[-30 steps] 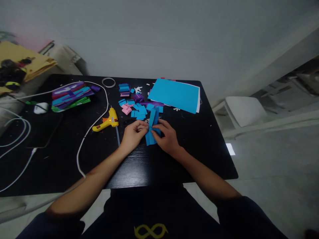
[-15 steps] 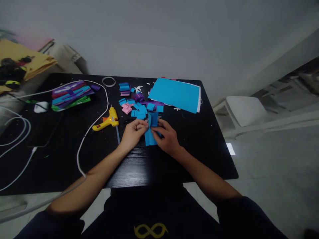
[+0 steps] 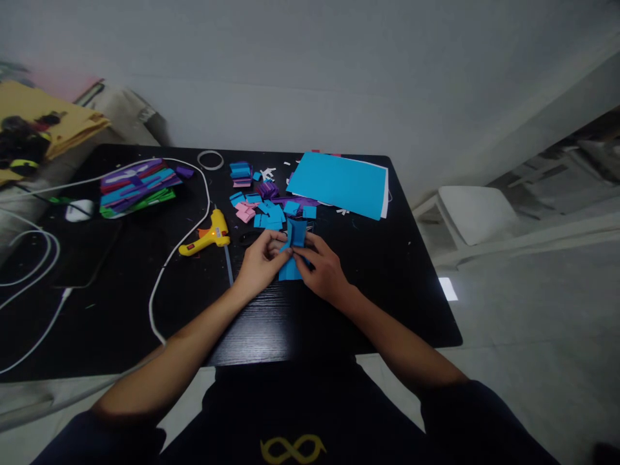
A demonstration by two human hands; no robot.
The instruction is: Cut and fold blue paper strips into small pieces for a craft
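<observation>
Between both hands is a folded piece of blue paper (image 3: 290,270), its upper part standing up in a crease and its lower part spread over the table. My left hand (image 3: 264,257) pinches it from the left, thumb on the middle fold. From the right, my right hand (image 3: 322,265) grips the same paper with thumb and fingers. Just beyond the hands lie small cut blue paper pieces (image 3: 269,216) and a few pink paper pieces (image 3: 245,211). A black-handled tool (image 3: 249,238), partly hidden, rests beside my left fingers.
A yellow glue gun (image 3: 208,234) lies left, its white cable (image 3: 157,290) curving across the black table (image 3: 387,290). Large blue sheets (image 3: 339,184) lie at the back right, bundled coloured paper (image 3: 138,187) at the back left. A white stool (image 3: 475,213) stands right.
My left thumb has moved onto the middle of the blue paper, and its lower part has shifted slightly left. My right hand keeps its grip with little movement.
</observation>
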